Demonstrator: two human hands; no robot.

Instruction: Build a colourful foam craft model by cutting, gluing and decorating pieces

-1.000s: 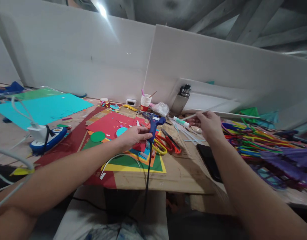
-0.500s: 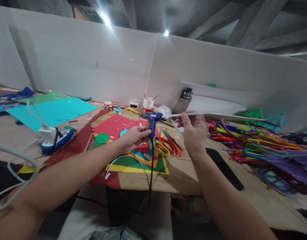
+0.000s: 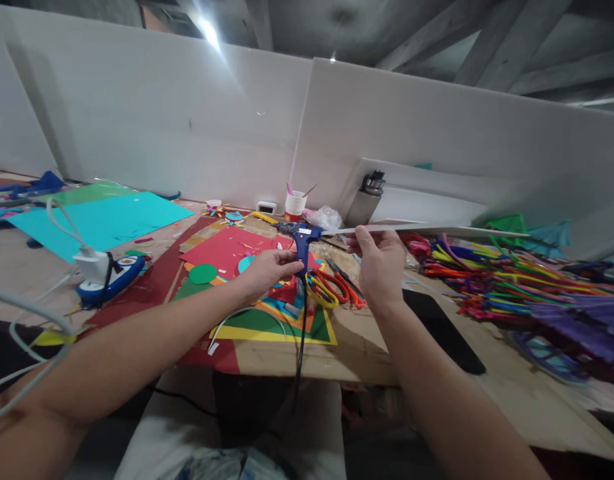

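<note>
My left hand (image 3: 271, 270) is closed on the handle of a blue hot glue gun (image 3: 301, 247), whose nozzle points left over the table. A black cord hangs down from its grip. My right hand (image 3: 379, 260) is closed on a long whitish glue stick (image 3: 437, 231). The stick's left end meets the rear of the gun, and its other end reaches far to the right. How deep it sits in the gun is hidden. Under the gun lie orange-handled scissors (image 3: 339, 283) and red card (image 3: 227, 250).
Turquoise card (image 3: 111, 220) and a blue-and-white power strip (image 3: 109, 283) lie to the left. Paper cups (image 3: 295, 203) and a grey bottle (image 3: 365, 200) stand at the back. Pipe cleaners (image 3: 487, 273) are heaped at right, near a black phone-like slab (image 3: 441, 330). White panels (image 3: 187, 113) rise behind.
My right hand has moved a little left along the glue stick, closer to the glue gun. My left hand keeps its hold, and the view has shifted slightly.
</note>
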